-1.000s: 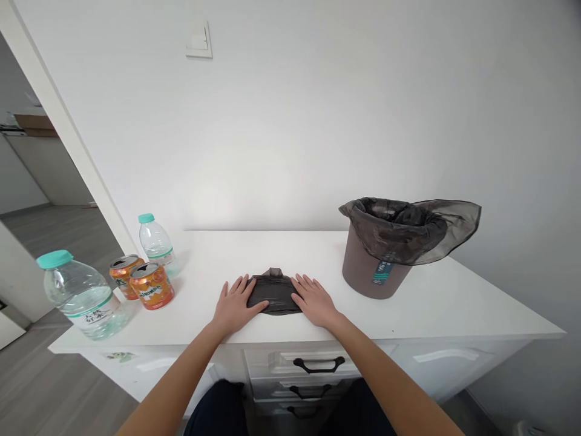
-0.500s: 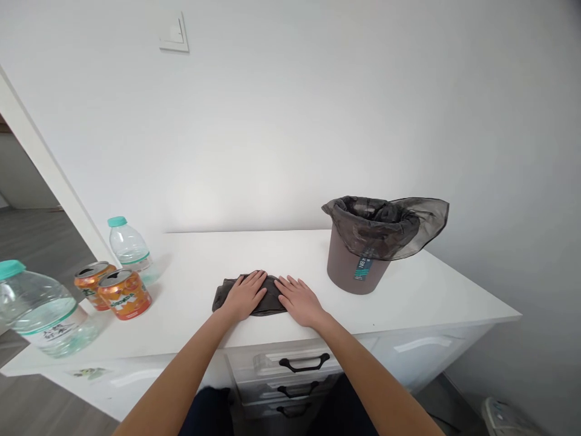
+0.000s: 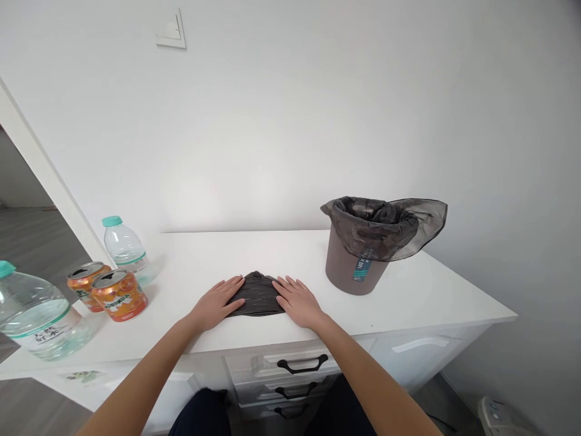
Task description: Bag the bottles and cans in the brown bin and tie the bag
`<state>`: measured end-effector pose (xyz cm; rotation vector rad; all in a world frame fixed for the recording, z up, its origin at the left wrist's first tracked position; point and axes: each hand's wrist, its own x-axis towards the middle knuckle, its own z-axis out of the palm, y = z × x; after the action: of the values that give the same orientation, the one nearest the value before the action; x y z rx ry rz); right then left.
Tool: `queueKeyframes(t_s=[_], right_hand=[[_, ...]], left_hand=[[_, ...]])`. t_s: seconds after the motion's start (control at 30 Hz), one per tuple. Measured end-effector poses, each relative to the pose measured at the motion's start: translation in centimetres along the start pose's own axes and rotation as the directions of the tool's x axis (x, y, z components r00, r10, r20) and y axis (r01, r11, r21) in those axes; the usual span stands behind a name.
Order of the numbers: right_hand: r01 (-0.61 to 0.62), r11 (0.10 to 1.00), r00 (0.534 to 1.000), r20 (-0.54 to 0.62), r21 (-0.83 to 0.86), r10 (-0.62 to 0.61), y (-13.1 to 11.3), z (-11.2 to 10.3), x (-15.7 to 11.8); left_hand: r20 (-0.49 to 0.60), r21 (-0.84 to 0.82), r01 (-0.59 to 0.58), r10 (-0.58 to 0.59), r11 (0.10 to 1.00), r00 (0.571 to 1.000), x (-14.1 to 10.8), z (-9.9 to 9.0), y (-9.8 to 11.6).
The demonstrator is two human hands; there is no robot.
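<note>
A dark plastic bag (image 3: 258, 295), folded and flat, lies on the white countertop (image 3: 272, 251) near its front edge. My left hand (image 3: 218, 304) rests palm down on the bag's left end, fingers spread. On its right end lies my right hand (image 3: 298, 301), also flat with fingers apart. To the right stands a brown bin (image 3: 347, 269) with a dark liner (image 3: 381, 233) folded over its rim and flaring out to the right.
At the left stand two orange cans (image 3: 120, 297) (image 3: 86, 281) and two clear bottles with teal caps (image 3: 124, 245) (image 3: 40, 315). Drawers with black handles (image 3: 302, 364) are below the front edge. A white wall rises behind.
My left hand has slid to the left across the bag, uncovering its middle. My right hand has hardly moved. The view has shifted slightly.
</note>
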<state>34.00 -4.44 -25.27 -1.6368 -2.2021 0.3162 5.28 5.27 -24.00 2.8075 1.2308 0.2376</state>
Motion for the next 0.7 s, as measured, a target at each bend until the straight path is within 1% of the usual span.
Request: queueKeyframes(t_s=[0.1,0.2,0.27,0.3,0.33,0.37,0.4,0.43,0.47,0.5,0.53,0.57,0.6,0.63,0.67,0.7], right_hand=[[-0.004,1.000,1.000,0.011,0.025,0.004,-0.4,-0.5,-0.2],[-0.019,0.996,1.000,-0.011,0.083,0.020,-0.9,-1.2,-0.5],[-0.036,0.982,0.995,-0.089,0.186,0.053,-1.2,-1.5,-1.1],[-0.031,0.965,0.984,-0.162,0.259,0.075,-1.4,-1.5,-1.7],[-0.008,0.943,0.961,-0.260,0.334,0.100,-1.6,-1.5,-2.5],[0.035,0.919,0.919,-0.374,0.392,0.125,-1.7,-1.4,-3.4],[0.090,0.903,0.859,-0.492,0.420,0.143,-1.9,-1.4,-4.5],[0.146,0.900,0.783,-0.605,0.411,0.149,-2.0,-1.5,-5.7],[0.192,0.910,0.695,-0.706,0.366,0.137,-1.9,-1.9,-7.0],[0.218,0.931,0.602,-0.791,0.293,0.108,-1.8,-2.6,-8.2],[0.221,0.954,0.509,-0.858,0.204,0.066,-1.5,-3.6,-9.3],[0.200,0.974,0.414,-0.910,0.108,0.016,-0.9,-5.0,-10.2],[0.155,0.988,0.332,-0.943,0.018,-0.035,-0.2,-6.7,-10.9],[0.094,0.994,0.273,-0.959,-0.054,-0.078,0.7,-8.8,-11.4],[0.028,0.993,0.247,-0.962,-0.111,-0.115,1.6,-11.0,-11.5],[-0.038,0.986,0.254,-0.956,-0.161,-0.146,2.7,-13.2,-11.5]], left_hand=[[-0.008,0.013,0.101,-0.100,0.995,0.995,-1.7,-0.4,-0.5],[-0.081,0.024,0.205,-0.202,0.978,0.976,-3.1,-0.4,-0.7],[-0.152,0.008,0.275,-0.271,0.961,0.951,-4.2,-0.4,-0.5],[-0.190,-0.011,0.305,-0.302,0.952,0.934,-4.8,-0.5,-0.1],[-0.238,-0.033,0.326,-0.324,0.945,0.916,-5.5,-0.6,0.3],[-0.295,-0.055,0.330,-0.331,0.942,0.896,-6.1,-0.6,1.0],[-0.358,-0.067,0.311,-0.314,0.948,0.879,-6.7,-0.7,1.8],[-0.417,-0.064,0.270,-0.271,0.961,0.867,-7.3,-0.6,2.8],[-0.461,-0.046,0.209,-0.207,0.977,0.863,-7.7,-0.6,4.0],[-0.480,-0.018,0.137,-0.128,0.990,0.868,-7.9,-0.4,5.3],[-0.471,0.014,0.060,-0.046,0.998,0.881,-8.0,-0.2,6.6],[-0.440,0.043,-0.013,0.030,0.999,0.897,-7.8,0.0,8.0],[-0.400,0.066,-0.073,0.093,0.995,0.912,-7.4,0.2,9.3],[-0.357,0.084,-0.114,0.137,0.990,0.924,-6.8,0.4,10.5],[-0.315,0.095,-0.134,0.158,0.986,0.936,-6.2,0.5,11.6],[-0.275,0.099,-0.131,0.153,0.986,0.949,-5.4,0.6,12.4]])
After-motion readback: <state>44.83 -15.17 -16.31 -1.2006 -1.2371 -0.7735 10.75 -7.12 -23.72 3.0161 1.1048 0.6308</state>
